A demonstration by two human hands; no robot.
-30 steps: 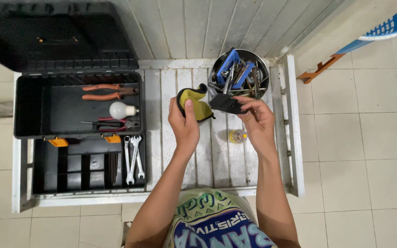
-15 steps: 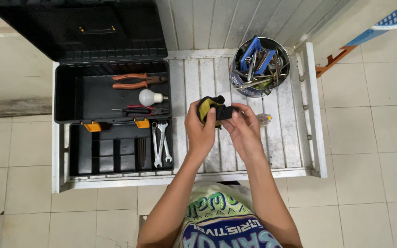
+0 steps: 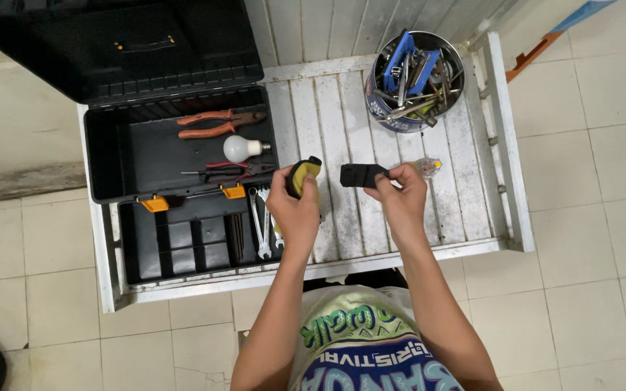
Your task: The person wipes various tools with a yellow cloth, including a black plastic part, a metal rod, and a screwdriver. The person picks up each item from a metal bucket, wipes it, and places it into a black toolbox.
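Two hands raised over slats: left hand (image 3: 295, 210) fingers wrapped round yellow-black tool (image 3: 303, 176); right hand (image 3: 401, 195) fingertips pinching black piece (image 3: 361, 174), kept apart for inspection, seemingly.

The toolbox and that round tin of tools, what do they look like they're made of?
Toolbox: apparently moulded plastic, matte black with ribbed edges and orange latches. Round tin: probably metal, judging by its shiny, reflective rim.

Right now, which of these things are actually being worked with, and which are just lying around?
In hand:
left hand grips a yellow-and-black tool
right hand pinches a black part

Lying about:
orange-handled pliers, light bulb, wrenches, open black toolbox, metal tin of tools, white slatted table
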